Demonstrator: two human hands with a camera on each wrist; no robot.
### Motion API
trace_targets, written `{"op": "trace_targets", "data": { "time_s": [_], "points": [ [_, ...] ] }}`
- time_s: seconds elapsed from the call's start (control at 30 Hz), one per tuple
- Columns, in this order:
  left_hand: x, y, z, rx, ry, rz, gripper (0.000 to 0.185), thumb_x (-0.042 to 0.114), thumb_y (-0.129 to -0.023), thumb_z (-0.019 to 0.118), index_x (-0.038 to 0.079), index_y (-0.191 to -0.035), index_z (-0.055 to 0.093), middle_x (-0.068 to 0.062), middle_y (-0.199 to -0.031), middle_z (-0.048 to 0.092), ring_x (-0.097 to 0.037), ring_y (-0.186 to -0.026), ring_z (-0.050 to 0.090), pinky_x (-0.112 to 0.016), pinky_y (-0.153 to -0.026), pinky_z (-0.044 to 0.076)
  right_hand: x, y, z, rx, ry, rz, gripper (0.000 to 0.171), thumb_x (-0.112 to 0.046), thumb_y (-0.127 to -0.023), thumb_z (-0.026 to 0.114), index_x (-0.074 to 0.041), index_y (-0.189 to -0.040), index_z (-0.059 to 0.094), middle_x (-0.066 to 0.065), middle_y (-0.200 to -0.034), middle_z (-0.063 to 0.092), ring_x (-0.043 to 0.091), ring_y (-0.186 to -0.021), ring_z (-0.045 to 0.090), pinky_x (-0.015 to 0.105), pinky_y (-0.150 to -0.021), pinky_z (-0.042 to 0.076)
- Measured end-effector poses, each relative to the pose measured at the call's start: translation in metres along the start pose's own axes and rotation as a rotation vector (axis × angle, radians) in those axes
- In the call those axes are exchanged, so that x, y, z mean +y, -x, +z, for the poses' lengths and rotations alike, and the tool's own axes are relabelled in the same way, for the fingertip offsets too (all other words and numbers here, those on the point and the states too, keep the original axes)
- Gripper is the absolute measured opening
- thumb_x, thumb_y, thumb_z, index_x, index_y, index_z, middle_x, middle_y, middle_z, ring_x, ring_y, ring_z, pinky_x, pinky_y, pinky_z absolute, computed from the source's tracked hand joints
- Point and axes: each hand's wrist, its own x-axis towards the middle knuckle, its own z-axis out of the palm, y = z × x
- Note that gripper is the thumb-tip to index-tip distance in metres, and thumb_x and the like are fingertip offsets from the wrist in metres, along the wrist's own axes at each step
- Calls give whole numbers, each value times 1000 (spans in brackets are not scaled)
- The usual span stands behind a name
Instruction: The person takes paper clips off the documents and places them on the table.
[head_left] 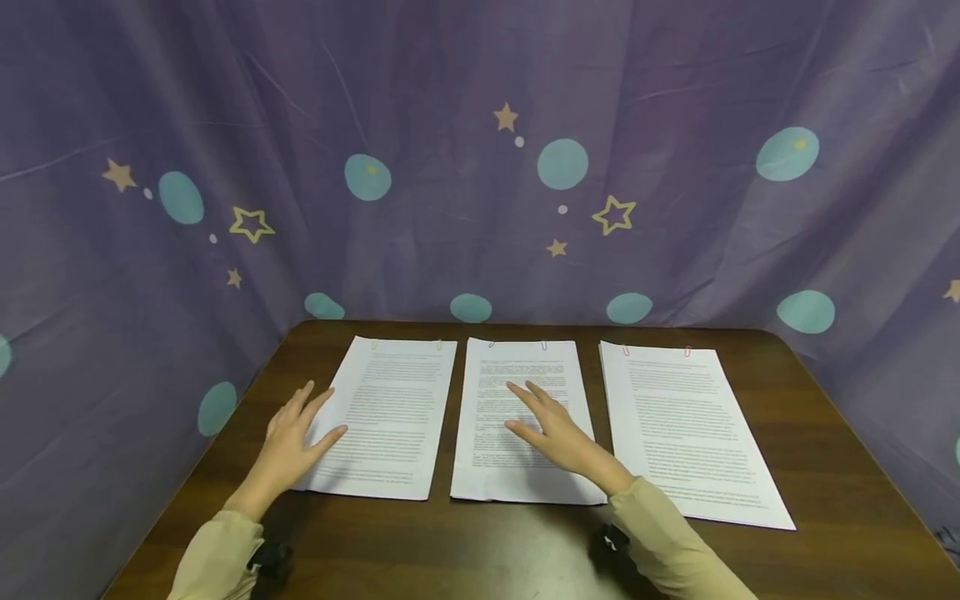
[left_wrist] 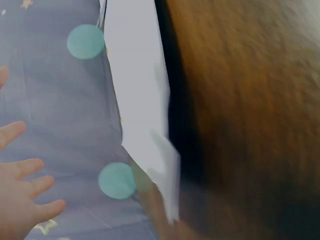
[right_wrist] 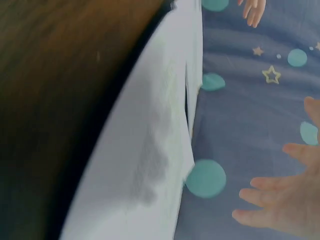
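Observation:
Three stacks of printed paper lie in a row on a brown wooden table. At the left edge of the left stack (head_left: 393, 417), which has yellow paper clips on top, my left hand (head_left: 288, 442) hovers with its fingers spread. Over the middle stack (head_left: 495, 479), clipped in a purplish colour, my right hand (head_left: 558, 433) is held with fingers extended, casting a shadow on the sheets. The right stack (head_left: 690, 433) carries red paper clips (head_left: 687, 352) and has no hand on it. Both wrist views show the spread fingers of each hand holding nothing.
The brown table (head_left: 450, 550) has rounded far corners. A purple curtain (head_left: 450, 83) with stars and teal ovals hangs behind and beside it. Dark devices (head_left: 270, 557) are strapped at the wrists below the beige sleeves.

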Motion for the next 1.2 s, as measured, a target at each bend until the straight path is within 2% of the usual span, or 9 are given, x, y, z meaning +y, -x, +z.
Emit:
{"op": "trace_targets", "data": {
  "time_s": [0.13,0.23,0.43,0.57,0.7,0.83,1.0,1.2],
  "points": [
    [-11,2,0,20,49,-56,59,31,-82,62,2,-129,41,-31,-131,30,-52,-115,29,-66,-86,21,-4,-9,14,-16,-131,-15,59,-42,-90,46,-15,-139,27,15,-142,25,31,-129,22,51,-100,22],
    [-19,3,2,19,81,-95,56,28,-83,61,-1,-127,42,-32,-128,32,-52,-113,31,-65,-84,26,-8,-15,25,-30,-235,-15,56,-37,-91,46,-12,-138,29,13,-140,29,32,-126,29,48,-100,25],
    [-35,3,3,15,112,-152,52,26,-86,58,-3,-125,42,-31,-124,38,-49,-111,36,-60,-85,30,-16,-27,43,-55,-474,25,48,-23,-92,48,-7,-135,33,26,-131,36,39,-116,42,45,-93,37],
    [-42,1,4,45,128,-170,48,21,-85,59,-5,-123,44,-31,-119,43,-46,-105,42,-57,-82,34,-31,-31,45,-29,-554,54,44,-12,-91,48,1,-131,36,30,-123,43,39,-108,48,43,-87,42],
    [-49,0,6,68,154,-173,44,17,-85,59,-6,-120,46,-31,-115,47,-44,-100,47,-54,-80,38,-50,-31,43,-28,-640,93,42,-5,-89,47,7,-129,36,33,-121,42,40,-107,48,43,-87,42],
    [-53,0,5,49,175,-202,42,17,-85,58,-7,-119,47,-32,-114,47,-46,-99,49,-53,-80,40,-49,-39,55,-40,-737,135,44,-3,-89,47,10,-129,34,34,-123,39,40,-109,46,42,-88,42],
    [-55,2,4,11,180,-244,40,15,-86,58,-8,-118,48,-33,-115,48,-47,-98,50,-53,-79,42,-36,-49,78,-40,-801,171,45,-3,-88,49,9,-129,34,34,-124,38,40,-108,47,38,-85,45],
    [-63,5,5,-38,191,-297,40,16,-87,55,-8,-119,48,-33,-115,48,-46,-100,49,-51,-78,43,-29,-55,97,-36,-749,202,48,-6,-86,52,6,-129,35,33,-124,38,39,-107,49,35,-82,47]
  ]
}}
